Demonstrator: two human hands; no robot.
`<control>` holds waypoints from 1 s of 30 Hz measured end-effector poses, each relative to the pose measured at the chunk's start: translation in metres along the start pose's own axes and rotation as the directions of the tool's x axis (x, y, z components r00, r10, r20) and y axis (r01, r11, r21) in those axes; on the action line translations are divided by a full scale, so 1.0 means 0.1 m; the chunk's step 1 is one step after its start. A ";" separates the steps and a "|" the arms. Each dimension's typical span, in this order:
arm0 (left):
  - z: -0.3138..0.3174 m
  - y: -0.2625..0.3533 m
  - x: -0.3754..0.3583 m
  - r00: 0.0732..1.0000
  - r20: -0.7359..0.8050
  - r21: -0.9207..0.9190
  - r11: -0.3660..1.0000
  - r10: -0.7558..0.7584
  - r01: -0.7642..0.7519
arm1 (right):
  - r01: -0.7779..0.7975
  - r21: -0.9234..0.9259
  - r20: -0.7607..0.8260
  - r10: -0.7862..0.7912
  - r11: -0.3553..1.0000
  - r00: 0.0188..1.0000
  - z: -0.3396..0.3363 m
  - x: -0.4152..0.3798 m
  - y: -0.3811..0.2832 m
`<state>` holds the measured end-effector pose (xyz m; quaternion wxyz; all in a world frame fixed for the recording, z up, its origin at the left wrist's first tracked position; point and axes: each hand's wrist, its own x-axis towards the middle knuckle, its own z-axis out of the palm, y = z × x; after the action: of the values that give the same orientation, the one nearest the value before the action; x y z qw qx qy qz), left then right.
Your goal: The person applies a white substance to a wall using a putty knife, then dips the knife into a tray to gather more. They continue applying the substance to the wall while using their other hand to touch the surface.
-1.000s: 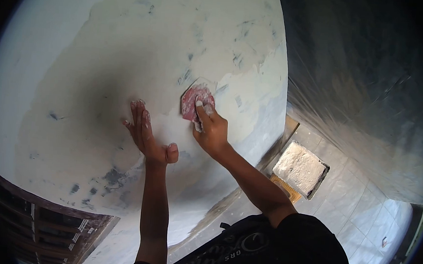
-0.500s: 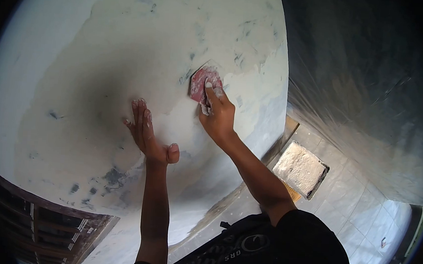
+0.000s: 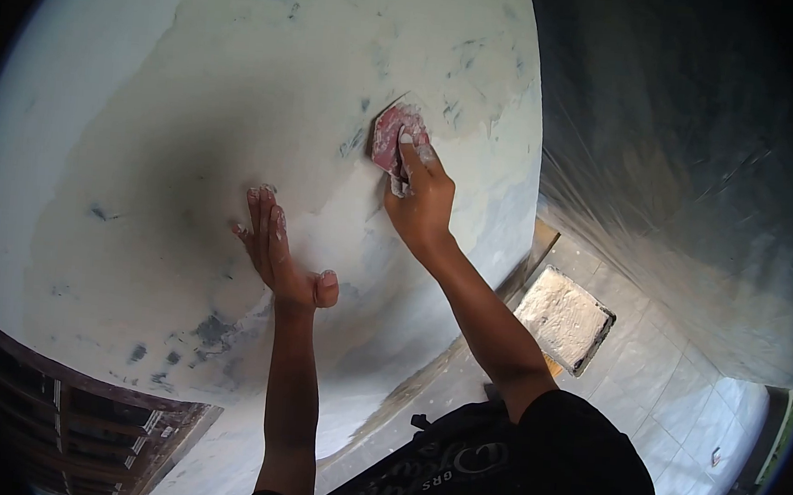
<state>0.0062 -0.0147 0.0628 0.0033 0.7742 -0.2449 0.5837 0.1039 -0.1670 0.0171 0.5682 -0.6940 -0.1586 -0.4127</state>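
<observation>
A pale wall (image 3: pixel 151 74) with dark blotches and smeared patches fills much of the view. My right hand (image 3: pixel 423 190) grips a red scraper (image 3: pixel 389 137) coated in white paste, its thumb on the near face and the blade's edge against the wall. Lower and to the left, my left hand (image 3: pixel 277 253) rests against the wall with its fingers stretched up and thumb out to the side. White paste marks its fingertips, and it holds nothing.
On the tiled floor (image 3: pixel 672 386) at the right is a tray (image 3: pixel 563 320) of whitish paste. Translucent plastic sheeting (image 3: pixel 686 176) hangs along the right side. A dark wooden frame with slats (image 3: pixel 80 428) is at the lower left.
My right hand and the red scraper have moved a little up and to the right along the wall. My left hand has stayed in place.
</observation>
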 end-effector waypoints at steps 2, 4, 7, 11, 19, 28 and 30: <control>0.00 0.01 -0.02 1.000 0.005 -0.001 1.000 -0.018 0.018 | 0.144 0.093 0.011 -0.145 0.985 0.989 0.08 -0.31 -0.09; 0.00 -0.01 -0.03 0.999 -0.011 -0.010 0.999 -0.033 0.033 | 0.220 0.124 0.128 -0.235 0.968 0.963 0.11 -0.86 -0.14; 0.00 -0.04 -0.07 0.999 -0.028 -0.025 0.999 -0.042 0.041 | 0.268 0.265 0.122 -0.308 0.926 0.944 -0.10 -1.18 -0.11; 0.00 0.01 -0.03 0.999 -0.045 -0.026 1.000 -0.015 0.014 | 0.188 0.181 -0.061 -0.179 0.965 0.982 -0.29 -0.61 0.00; 0.01 -0.03 -0.06 0.999 -0.028 -0.015 0.999 -0.034 0.033 | 0.149 0.058 0.013 -0.150 0.987 0.989 0.13 -0.34 -0.02; 0.01 0.01 -0.02 0.999 -0.035 -0.014 0.999 -0.032 0.031 | 0.125 0.212 -0.001 -0.127 0.969 0.992 -0.21 -0.67 -0.05; 0.01 -0.01 -0.02 0.999 -0.036 -0.008 1.000 -0.019 0.018 | 0.095 0.118 -0.105 -0.083 0.988 0.991 -0.16 -0.26 0.03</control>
<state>0.0072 -0.0133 0.0606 0.0160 0.7658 -0.2399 0.5965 0.0840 -0.1760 -0.0047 0.5981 -0.6282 -0.1860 -0.4615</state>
